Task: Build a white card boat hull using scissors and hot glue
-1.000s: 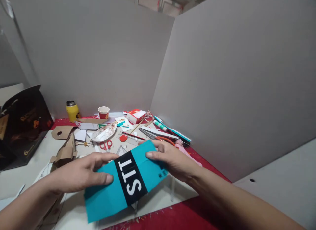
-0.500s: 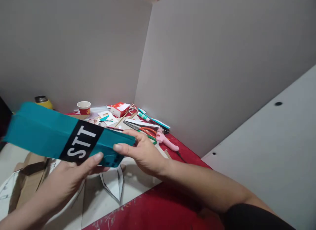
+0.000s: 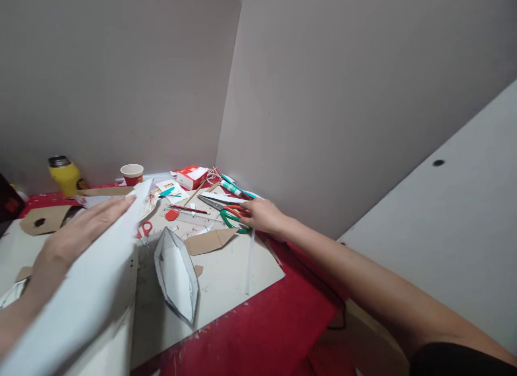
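A white panel [image 3: 95,268], blurred by motion, slants up from the lower left. My left hand [image 3: 81,236] grips it, fingers pressed along its upper edge, thumb hidden. My right hand [image 3: 263,215] reaches to the back right of the table, fingers bent and together at the orange handles [image 3: 236,209] of grey-bladed scissors. What lies under this palm is hidden. Green-handled scissors [image 3: 230,220] lie just beside its fingertips. Between the hands, a white boat-shaped paper form [image 3: 177,273] with grey edges rests on the pale board [image 3: 226,290].
Behind stand a yellow bottle [image 3: 65,176], a paper cup [image 3: 132,174] and a red-white box [image 3: 191,176]. Red scissors [image 3: 145,230], a pencil [image 3: 189,209], a glue stick [image 3: 231,188] and cut cardboard [image 3: 212,241] lie around. Grey partitions [image 3: 323,106] rise behind; a dark cable hangs right.
My right hand has let go of the teal piece and moved right to the tools. My left hand has moved left and up; a white surface now shows in it. The pink glue gun is hidden.
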`<state>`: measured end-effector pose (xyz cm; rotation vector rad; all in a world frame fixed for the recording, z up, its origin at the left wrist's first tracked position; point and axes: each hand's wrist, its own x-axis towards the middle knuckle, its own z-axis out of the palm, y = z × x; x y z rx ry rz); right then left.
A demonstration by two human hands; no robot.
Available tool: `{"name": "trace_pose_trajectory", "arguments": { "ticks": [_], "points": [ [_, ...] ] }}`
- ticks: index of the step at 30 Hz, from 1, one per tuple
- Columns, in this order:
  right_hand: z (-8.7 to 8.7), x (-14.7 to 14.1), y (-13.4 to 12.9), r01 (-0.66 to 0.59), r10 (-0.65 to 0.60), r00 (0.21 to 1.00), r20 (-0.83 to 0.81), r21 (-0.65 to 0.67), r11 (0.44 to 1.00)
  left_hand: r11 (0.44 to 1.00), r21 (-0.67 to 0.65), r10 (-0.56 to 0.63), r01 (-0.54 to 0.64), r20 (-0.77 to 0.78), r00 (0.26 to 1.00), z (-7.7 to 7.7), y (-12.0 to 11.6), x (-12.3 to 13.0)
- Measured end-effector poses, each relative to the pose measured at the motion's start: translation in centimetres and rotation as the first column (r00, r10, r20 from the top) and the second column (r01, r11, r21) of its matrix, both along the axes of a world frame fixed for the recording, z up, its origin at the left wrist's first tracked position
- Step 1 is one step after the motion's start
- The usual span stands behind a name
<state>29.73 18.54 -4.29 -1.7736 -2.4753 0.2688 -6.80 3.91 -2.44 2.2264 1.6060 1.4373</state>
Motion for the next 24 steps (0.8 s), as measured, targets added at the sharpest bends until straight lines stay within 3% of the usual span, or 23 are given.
{"name": "trace_pose_trajectory", "arguments": {
  "ticks": [3, 6, 10, 15, 24],
  "points": [
    [-0.1, -1.6, 1.2, -0.020, 0.042, 0.975, 0.219, -0.102, 0.995, 0.990, 0.134, 0.094, -0.052, -0.335, 0.938, 0.4, -0.3, 0.6],
    [-0.1, -2.6, 2.0, -0.037, 0.095, 0.933, 0.346, -0.170, 0.985, 0.951, 0.305, 0.209, -0.056, -0.497, 0.843, 0.3, -0.6, 0.8],
    [0.1, -3.0, 2.2, -0.057, 0.133, 0.900, 0.415, -0.190, 0.980, 0.908, 0.402, 0.340, -0.120, -0.540, 0.770, 0.2, -0.7, 1.0],
    [0.2, -3.5, 2.2, -0.045, 0.121, 0.893, 0.433, -0.181, 0.982, 0.867, 0.479, 0.417, -0.140, -0.542, 0.729, 0.4, -1.1, 1.4],
    [-0.1, -2.3, 2.0, -0.100, 0.099, 0.960, 0.262, -0.012, 0.995, 0.920, 0.323, 0.350, -0.222, -0.420, 0.837, 2.6, -2.2, 1.2]
  ]
}}
